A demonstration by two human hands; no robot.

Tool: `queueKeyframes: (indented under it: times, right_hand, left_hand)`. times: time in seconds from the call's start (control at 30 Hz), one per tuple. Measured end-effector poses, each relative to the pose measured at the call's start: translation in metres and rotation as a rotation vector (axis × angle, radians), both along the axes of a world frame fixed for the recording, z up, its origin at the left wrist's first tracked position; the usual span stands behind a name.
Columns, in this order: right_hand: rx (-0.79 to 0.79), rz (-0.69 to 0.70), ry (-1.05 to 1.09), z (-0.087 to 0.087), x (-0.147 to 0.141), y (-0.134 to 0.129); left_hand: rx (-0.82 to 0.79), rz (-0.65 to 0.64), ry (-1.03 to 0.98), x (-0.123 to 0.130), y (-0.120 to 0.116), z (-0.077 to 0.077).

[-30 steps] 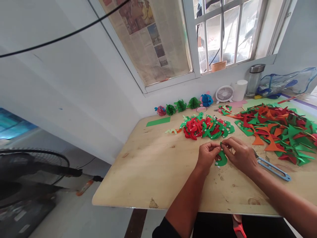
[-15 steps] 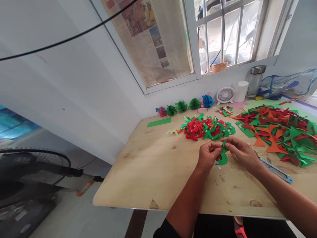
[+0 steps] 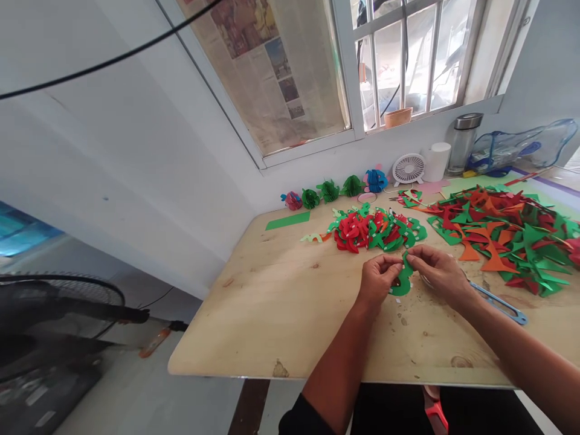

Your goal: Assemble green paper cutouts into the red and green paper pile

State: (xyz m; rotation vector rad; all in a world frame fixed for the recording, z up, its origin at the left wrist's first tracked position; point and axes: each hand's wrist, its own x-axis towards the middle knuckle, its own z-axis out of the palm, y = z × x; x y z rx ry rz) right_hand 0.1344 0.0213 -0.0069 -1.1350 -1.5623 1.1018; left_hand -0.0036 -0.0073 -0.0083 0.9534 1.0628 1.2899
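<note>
My left hand (image 3: 379,279) pinches a curvy green paper cutout (image 3: 400,289) at its left edge. On the other side, the fingers of my right hand (image 3: 437,273) are closed on the top of the same piece. The cutout hangs just over the wooden table, and my fingertips hide part of it. A tiny white scrap (image 3: 398,301) lies below it. Beside my right wrist rests a slim tool with a blue handle (image 3: 502,304), its other end partly covered by my hand. Behind my hands is a pile of red and green paper cutouts (image 3: 353,231) with small white patches.
Orange, red and green offcuts (image 3: 492,232) heap at the right. Along the wall stand folded paper figures (image 3: 328,191), a small white fan (image 3: 408,169), a white cylinder (image 3: 437,162) and a glass bottle (image 3: 463,145). A green strip (image 3: 287,220) lies left. Red-handled scissors (image 3: 435,415) are at my lap.
The camera view has shifted slightly. Both hands keep their pinch on the green cutout, with only a small movement of the fingers at its top.
</note>
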Motion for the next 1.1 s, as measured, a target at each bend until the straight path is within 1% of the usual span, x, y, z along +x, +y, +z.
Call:
queueKeyframes:
  times: [0.2,0.3,0.37,0.47,0.67,0.73,0.9,1.1]
  right_hand:
    - [-0.017,0.018,-0.013,-0.002,0.0,0.001]
    - [-0.009,0.028,-0.011,0.001,0.0,0.0]
    - [-0.032,0.045,0.006,0.005,0.0,-0.001]
    - [-0.12,0.072,0.078,0.007,0.0,-0.003]
    - [-0.308,0.102,0.303,0.001,-0.002,-0.001]
    - [-0.343,0.119,0.351,0.001,-0.002,-0.002]
    - [-0.365,0.15,0.407,0.001,-0.001,-0.003]
    - [-0.337,0.194,0.422,-0.004,0.004,0.002]
  left_hand:
    - [-0.025,0.001,-0.002,0.001,0.0,-0.003]
    - [-0.03,0.001,0.008,0.001,0.0,-0.002]
    - [-0.018,-0.004,0.018,0.001,-0.001,-0.001]
    - [0.012,-0.01,0.052,0.0,-0.001,0.0]
    - [0.035,0.008,0.1,0.001,-0.001,0.0]
    - [0.042,0.012,0.106,0.001,-0.002,0.001]
    - [0.074,0.015,0.102,0.001,-0.002,0.001]
    - [0.069,0.044,0.104,0.001,-0.002,0.002]
